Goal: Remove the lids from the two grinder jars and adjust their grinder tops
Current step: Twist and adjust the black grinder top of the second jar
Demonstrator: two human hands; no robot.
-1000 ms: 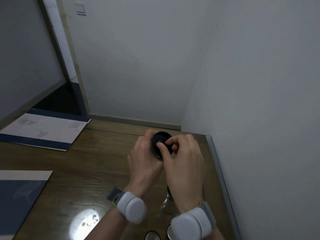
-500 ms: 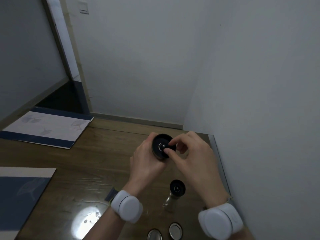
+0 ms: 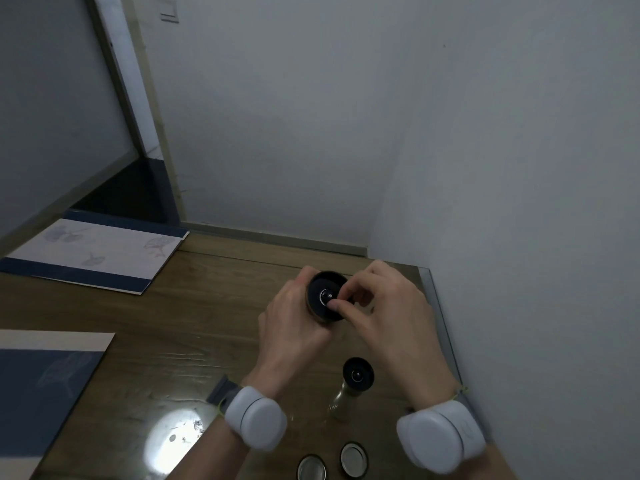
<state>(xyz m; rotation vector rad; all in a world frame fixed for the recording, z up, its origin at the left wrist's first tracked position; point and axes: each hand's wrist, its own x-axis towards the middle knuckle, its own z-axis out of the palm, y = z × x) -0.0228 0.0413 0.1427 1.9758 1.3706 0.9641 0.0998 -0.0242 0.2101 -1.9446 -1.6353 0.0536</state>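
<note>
Both hands [image 3: 349, 317] curl around raised grinder jar [image 3: 323, 296]

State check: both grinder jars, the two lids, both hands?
held grinder jar: lid off, lifted, tilted toward the camera
second grinder jar: lid off, upright on table
two lids: off, lying on table near edge
left hand: grips held jar
right hand: pinches the knob on its top
</note>
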